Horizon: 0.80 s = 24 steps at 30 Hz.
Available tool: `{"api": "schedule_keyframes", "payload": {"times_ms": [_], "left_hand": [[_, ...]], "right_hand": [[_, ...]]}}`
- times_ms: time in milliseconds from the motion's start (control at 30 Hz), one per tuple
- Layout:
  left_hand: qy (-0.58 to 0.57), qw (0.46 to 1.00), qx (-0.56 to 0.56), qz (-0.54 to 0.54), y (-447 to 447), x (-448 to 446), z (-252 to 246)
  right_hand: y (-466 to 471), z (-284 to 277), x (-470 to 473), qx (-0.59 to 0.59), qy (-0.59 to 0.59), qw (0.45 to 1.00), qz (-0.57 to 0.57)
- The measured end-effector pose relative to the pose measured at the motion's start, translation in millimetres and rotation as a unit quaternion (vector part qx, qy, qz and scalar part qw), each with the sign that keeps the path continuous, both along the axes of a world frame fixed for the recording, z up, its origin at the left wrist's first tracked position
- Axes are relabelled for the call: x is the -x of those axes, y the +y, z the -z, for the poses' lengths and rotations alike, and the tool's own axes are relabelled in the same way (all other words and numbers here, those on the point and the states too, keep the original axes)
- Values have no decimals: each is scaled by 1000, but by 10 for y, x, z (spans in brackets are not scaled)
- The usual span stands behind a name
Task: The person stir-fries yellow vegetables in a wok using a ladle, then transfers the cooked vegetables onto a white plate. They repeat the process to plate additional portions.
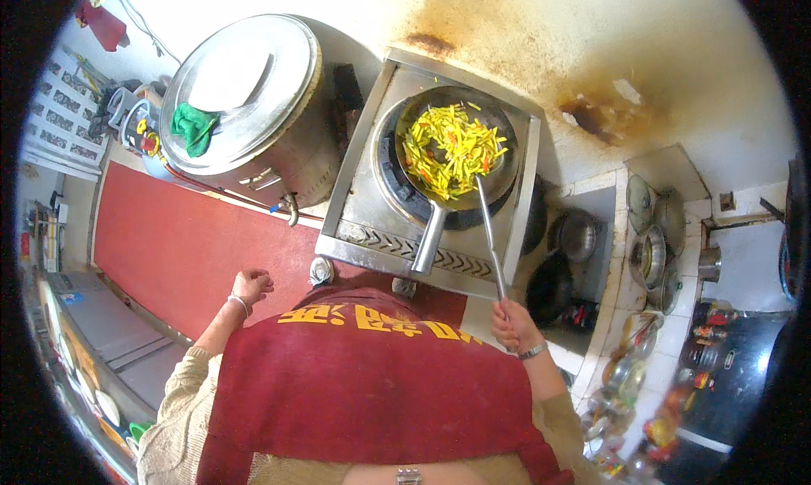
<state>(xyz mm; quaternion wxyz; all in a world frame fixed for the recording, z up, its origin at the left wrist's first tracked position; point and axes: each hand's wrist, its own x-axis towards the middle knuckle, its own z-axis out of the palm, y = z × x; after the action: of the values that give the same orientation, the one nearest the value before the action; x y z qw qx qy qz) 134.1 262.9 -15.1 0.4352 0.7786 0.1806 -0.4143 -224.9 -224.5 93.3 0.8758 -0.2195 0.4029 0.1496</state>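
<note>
My right hand (pixel 514 326) grips the end of a long metal cooking ladle (pixel 492 244). The ladle's head lies among the food at the right side of a wok (pixel 505 114). Yellow-green vegetable strips (pixel 451 144) with a few orange-red pieces spread over the wok's bottom. The wok sits on the burner of a stainless steel stove (pixel 361 200), its metal handle (pixel 431 238) pointing towards me, with no hand on it. My left hand (pixel 252 288) hangs over the red floor with loosely curled fingers, holding nothing.
Left of the stove stands a large lidded metal boiler (pixel 298 162) with a tap (pixel 291 209); a green cloth (pixel 193 129) lies on its lid. Pans (pixel 573 235) sit in a recess at right, beside a tiled counter (pixel 633 295) with bowls. A grey cabinet (pixel 120 326) is at left.
</note>
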Motion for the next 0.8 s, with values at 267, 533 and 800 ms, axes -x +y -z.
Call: {"api": "schedule_keyframes", "payload": {"times_ms": [267, 533, 800], "left_hand": [[-163, 972, 163, -55, -533, -864, -712], [-344, 910, 184, -141, -967, -2533, -1152], [-574, 799, -178, 11, -442, -3524, -1087]], "right_hand": [[175, -841, -839, 29, -25, 998, -43], [797, -1306, -2448, 55, -117, 977, -168], [1712, -1067, -3895, 52, -111, 965, -233]]}}
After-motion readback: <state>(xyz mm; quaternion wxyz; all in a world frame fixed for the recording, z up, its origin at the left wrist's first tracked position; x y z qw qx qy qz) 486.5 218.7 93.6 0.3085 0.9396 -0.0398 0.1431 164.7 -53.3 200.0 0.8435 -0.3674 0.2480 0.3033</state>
